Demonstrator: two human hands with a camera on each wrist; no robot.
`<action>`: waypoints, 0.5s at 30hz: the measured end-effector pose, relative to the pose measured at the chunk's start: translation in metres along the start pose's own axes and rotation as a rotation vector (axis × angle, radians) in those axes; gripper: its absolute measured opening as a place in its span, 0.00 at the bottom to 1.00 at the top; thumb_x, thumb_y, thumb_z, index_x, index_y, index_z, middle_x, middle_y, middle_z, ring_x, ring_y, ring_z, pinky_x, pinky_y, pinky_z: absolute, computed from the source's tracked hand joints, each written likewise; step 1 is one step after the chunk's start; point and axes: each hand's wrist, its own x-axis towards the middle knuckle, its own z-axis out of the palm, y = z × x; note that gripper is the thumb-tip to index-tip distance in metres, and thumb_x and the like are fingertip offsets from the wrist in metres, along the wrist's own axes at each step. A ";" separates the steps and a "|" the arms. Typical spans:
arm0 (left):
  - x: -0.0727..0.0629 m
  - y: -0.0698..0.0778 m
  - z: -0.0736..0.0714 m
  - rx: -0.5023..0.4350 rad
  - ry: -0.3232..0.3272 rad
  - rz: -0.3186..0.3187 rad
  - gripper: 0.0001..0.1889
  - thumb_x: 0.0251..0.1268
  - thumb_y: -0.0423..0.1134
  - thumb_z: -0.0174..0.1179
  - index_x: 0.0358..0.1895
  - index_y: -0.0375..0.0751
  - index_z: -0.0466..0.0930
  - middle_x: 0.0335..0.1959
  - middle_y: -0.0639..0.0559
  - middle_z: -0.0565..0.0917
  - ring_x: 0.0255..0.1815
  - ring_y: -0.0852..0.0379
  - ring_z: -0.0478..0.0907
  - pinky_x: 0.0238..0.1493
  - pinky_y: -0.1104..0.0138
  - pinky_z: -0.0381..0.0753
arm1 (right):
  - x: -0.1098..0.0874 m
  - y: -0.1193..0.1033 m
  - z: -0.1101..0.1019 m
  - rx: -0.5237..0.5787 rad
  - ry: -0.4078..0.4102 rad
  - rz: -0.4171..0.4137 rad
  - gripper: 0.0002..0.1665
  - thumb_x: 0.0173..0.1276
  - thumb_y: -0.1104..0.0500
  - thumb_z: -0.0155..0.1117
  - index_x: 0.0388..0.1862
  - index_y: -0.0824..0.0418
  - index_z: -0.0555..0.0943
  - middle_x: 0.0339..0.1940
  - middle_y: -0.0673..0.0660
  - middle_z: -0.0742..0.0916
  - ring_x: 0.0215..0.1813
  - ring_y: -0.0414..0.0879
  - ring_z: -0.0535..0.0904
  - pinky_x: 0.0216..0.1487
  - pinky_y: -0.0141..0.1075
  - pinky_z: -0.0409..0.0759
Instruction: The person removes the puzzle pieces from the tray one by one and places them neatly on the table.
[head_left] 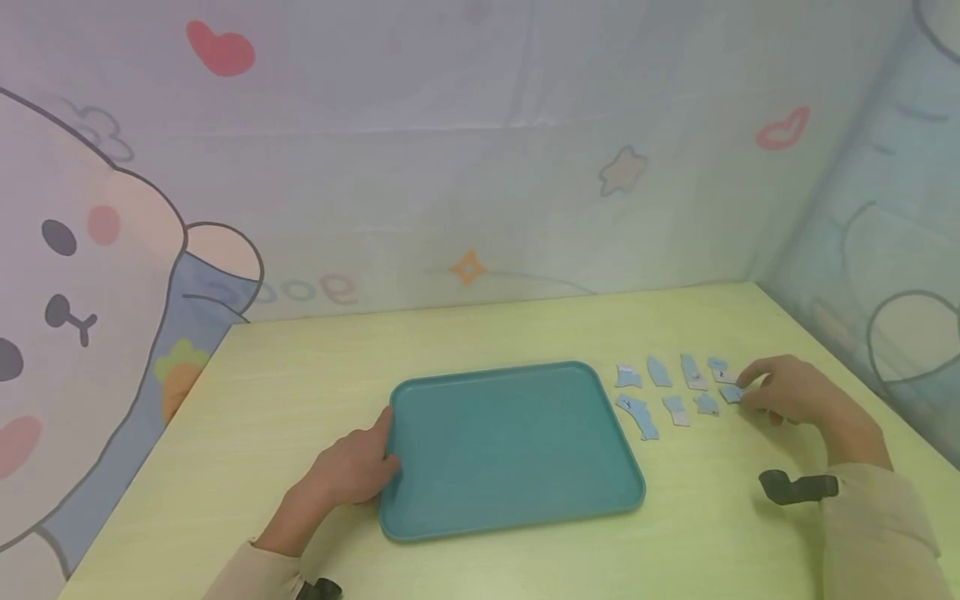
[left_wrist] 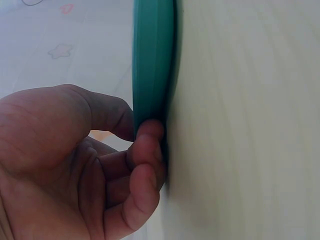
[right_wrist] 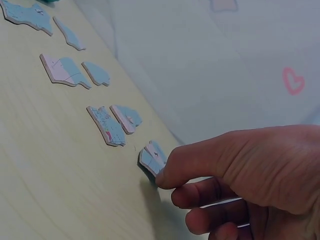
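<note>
A teal tray [head_left: 517, 454] lies on the table, and my left hand [head_left: 352, 467] grips its left edge. In the left wrist view the thumb of that left hand [left_wrist: 55, 145] is at the tray's rim [left_wrist: 152, 55], with fingertips at its underside. On the right, my right hand [head_left: 798, 396] pinches a small pale-blue puzzle piece [head_left: 731, 392] at the right end of the nearer row. Seen from the right wrist, the thumb of the right hand [right_wrist: 250, 175] overlaps one edge of this puzzle piece [right_wrist: 151, 157], which has a shadow beneath it.
Several other flat, irregular puzzle pieces [head_left: 637, 415], pale blue and pinkish white, lie in two rows right of the tray. The pale yellow table [head_left: 300, 367] meets a printed cloth backdrop [head_left: 450, 167] behind and another at the right.
</note>
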 end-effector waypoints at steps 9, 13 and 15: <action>0.000 0.001 0.001 0.003 -0.002 -0.015 0.41 0.73 0.35 0.50 0.83 0.23 0.45 0.17 0.51 0.73 0.16 0.58 0.67 0.21 0.66 0.64 | 0.000 -0.002 -0.001 0.013 -0.005 -0.001 0.32 0.66 0.57 0.68 0.63 0.77 0.77 0.23 0.52 0.83 0.24 0.46 0.76 0.27 0.39 0.76; 0.000 0.001 0.001 0.006 0.000 -0.010 0.40 0.74 0.35 0.51 0.83 0.23 0.45 0.17 0.51 0.73 0.15 0.59 0.67 0.21 0.66 0.64 | -0.002 -0.009 -0.008 -0.016 0.041 -0.024 0.35 0.71 0.53 0.68 0.67 0.75 0.75 0.30 0.55 0.88 0.26 0.47 0.78 0.29 0.41 0.77; 0.000 0.001 0.000 0.011 0.001 -0.006 0.40 0.75 0.37 0.51 0.83 0.23 0.45 0.17 0.51 0.73 0.15 0.59 0.67 0.21 0.66 0.64 | -0.003 -0.016 -0.011 -0.035 0.076 -0.041 0.35 0.73 0.51 0.67 0.68 0.74 0.74 0.34 0.58 0.89 0.28 0.48 0.80 0.30 0.42 0.78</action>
